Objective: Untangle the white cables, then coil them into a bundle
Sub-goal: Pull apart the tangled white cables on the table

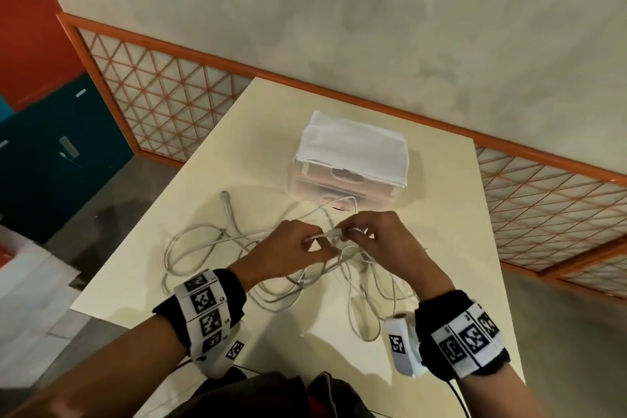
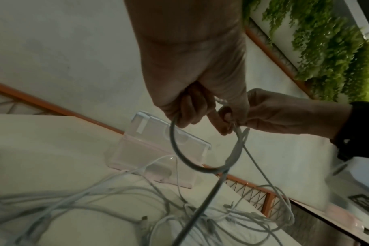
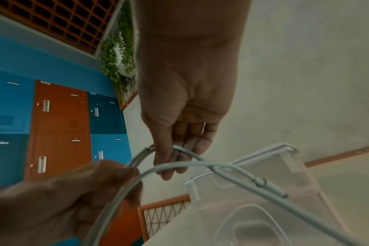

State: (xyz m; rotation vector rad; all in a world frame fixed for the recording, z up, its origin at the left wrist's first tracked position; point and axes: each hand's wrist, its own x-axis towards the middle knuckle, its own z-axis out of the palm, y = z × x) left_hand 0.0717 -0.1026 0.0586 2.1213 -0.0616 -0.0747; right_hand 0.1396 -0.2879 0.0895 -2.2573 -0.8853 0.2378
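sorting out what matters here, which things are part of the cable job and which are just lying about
Part of the job:
- white cables, tangled on the table
- left hand, pinching a cable
- right hand, pinching the same cable

Just lying about:
- clear box with a white cloth over it
- lockers

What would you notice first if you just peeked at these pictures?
First, the two hands meeting over the middle of the table: the left hand and right hand pinch one white cable between them. Under them sprawls a messy tangle of white cables, and behind sits a clear plastic box.
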